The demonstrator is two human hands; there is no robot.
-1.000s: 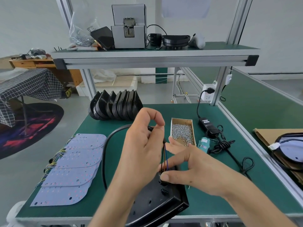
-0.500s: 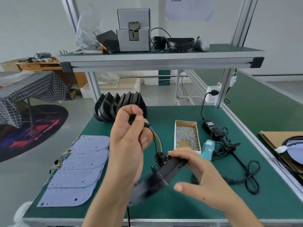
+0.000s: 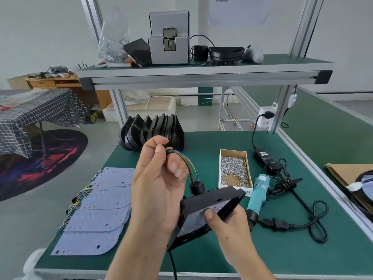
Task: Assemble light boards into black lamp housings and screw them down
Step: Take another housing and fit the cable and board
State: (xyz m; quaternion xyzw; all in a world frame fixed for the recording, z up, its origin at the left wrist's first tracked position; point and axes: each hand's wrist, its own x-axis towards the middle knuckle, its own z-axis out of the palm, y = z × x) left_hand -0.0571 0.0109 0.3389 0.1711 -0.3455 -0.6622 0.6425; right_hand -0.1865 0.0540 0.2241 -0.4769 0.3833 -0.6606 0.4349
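The job looks early: one black lamp housing (image 3: 212, 201) is held tilted above the green surface (image 3: 282, 249) with a light board (image 3: 199, 219) seated inside, no screws seen in it yet. Beyond the hands stands a row of empty housings (image 3: 153, 129); left of them lie spare light boards (image 3: 101, 209). The right hand (image 3: 228, 225) grips the housing's edge, thumb on the board; the left hand (image 3: 159, 182) pinches its coloured wires (image 3: 189, 164). Right of the hands sit a screw box (image 3: 234, 168) and electric screwdriver (image 3: 258, 190).
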